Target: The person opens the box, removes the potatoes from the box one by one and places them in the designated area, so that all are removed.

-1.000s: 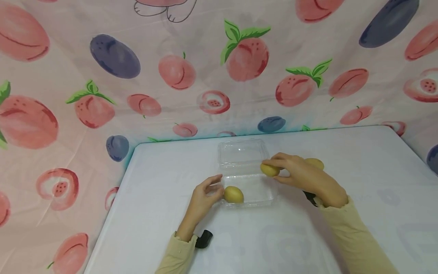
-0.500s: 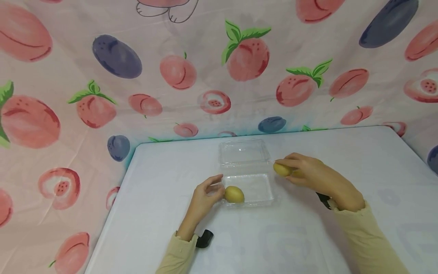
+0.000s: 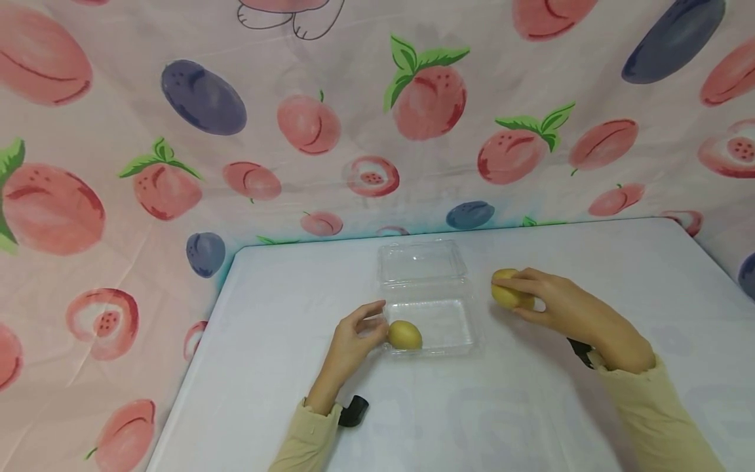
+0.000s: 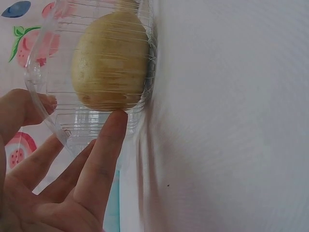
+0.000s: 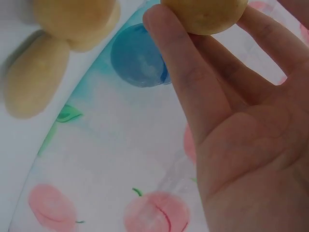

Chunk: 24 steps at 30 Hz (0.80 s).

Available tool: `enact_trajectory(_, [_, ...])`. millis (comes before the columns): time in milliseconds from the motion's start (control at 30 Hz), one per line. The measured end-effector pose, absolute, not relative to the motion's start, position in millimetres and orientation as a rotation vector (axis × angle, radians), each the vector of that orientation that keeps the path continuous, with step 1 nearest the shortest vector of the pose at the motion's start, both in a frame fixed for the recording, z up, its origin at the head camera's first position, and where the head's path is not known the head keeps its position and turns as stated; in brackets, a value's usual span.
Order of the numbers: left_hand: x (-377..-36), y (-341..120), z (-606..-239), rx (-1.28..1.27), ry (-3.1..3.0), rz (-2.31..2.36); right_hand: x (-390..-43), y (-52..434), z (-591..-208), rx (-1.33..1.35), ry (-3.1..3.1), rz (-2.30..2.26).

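A clear plastic box lies open on the table, its lid folded back behind. One potato sits inside at the left end. My left hand holds the box at that end; in the left wrist view a digit crosses the rim and other fingertips touch the ribbed wall outside. Right of the box, my right hand grips another potato between thumb and fingers. Two more potatoes lie beside it in the right wrist view, one rounder and one longer.
A white cloth covers the table, and behind it hangs a fabric backdrop printed with peaches and plums. Each wrist carries a black camera, plainest at the left wrist camera.
My right hand has moved rightward, away from the box's right edge, with the potato still in its grip. My left hand, the box and the potato inside stay as they were.
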State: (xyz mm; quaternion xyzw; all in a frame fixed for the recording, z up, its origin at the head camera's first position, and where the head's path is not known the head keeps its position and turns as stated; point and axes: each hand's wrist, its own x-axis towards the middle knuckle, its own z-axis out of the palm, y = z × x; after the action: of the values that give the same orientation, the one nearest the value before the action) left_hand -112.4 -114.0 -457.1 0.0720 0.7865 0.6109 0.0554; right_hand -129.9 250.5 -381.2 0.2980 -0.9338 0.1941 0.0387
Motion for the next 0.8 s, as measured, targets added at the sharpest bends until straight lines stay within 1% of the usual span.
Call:
enact_trajectory(433, [-111,-113,-455,0.219,2.384,1.851,-126,269,-386,0.825,-2.950,0.635])
enact_trajectory(800, [-111,-114,-455,0.208,2.403,1.827,-124,276,-394,0.876,-2.881,0.595])
